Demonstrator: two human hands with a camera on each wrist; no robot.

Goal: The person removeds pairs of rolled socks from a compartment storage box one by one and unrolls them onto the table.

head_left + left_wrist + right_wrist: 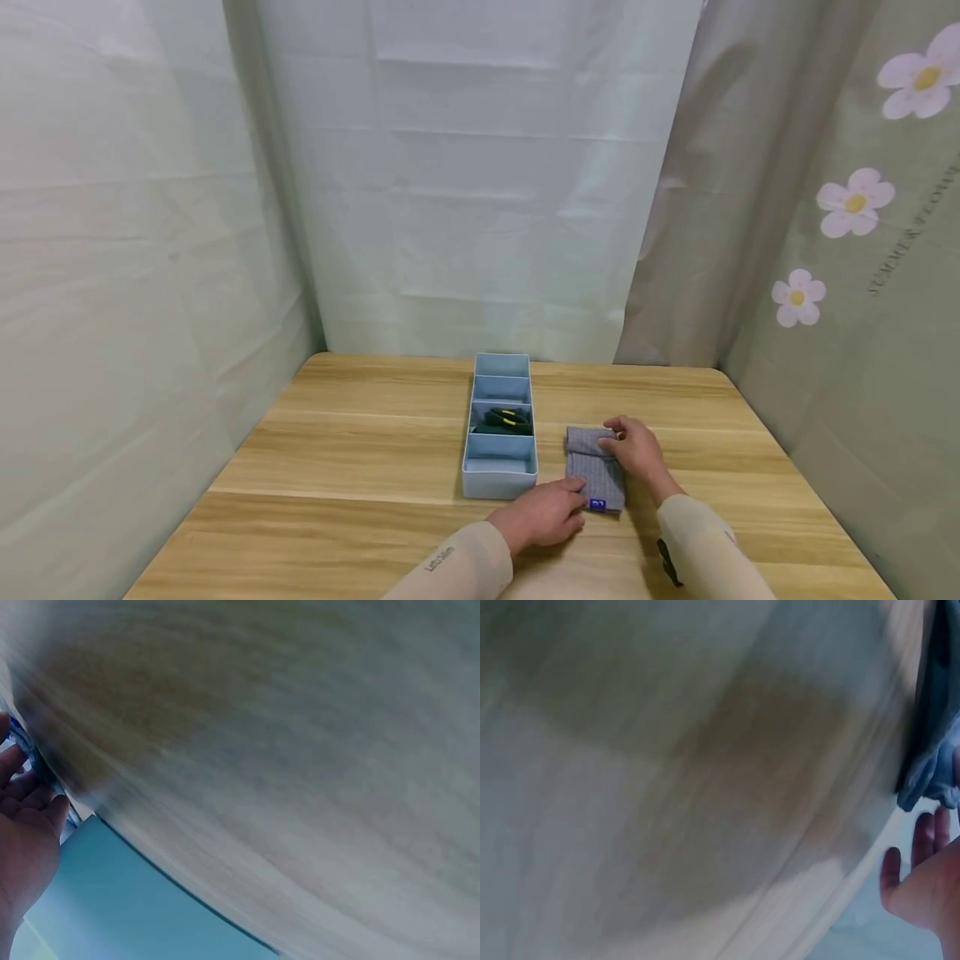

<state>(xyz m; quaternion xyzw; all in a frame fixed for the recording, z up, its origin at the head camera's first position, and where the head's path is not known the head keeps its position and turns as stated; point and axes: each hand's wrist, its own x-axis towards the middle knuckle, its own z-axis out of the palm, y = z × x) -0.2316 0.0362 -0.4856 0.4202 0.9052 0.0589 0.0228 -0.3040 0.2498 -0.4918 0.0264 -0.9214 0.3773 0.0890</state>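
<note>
A grey ribbed cloth (pixel 600 479), folded into a narrow rectangle, lies on the wooden table with a small blue label (pixel 597 505) at its near end. Its far part is folded over into a flap. My right hand (pixel 637 450) touches the flap's right corner, thumb and forefinger apart. In the right wrist view the cloth (pixel 934 761) shows at the edge beside loosely spread fingers (pixel 924 836). My left hand (pixel 543 510) lies low at the cloth's near left side, straight fingertips right at its edge; the left wrist view shows this hand (pixel 26 832) beside the blue box.
Left of the cloth stands a light blue divided box (pixel 499 483). One compartment holds a dark bundle with yellow marks (pixel 506 419). Pale curtains (pixel 480 208) hang behind and at both sides of the wooden table (pixel 360 450).
</note>
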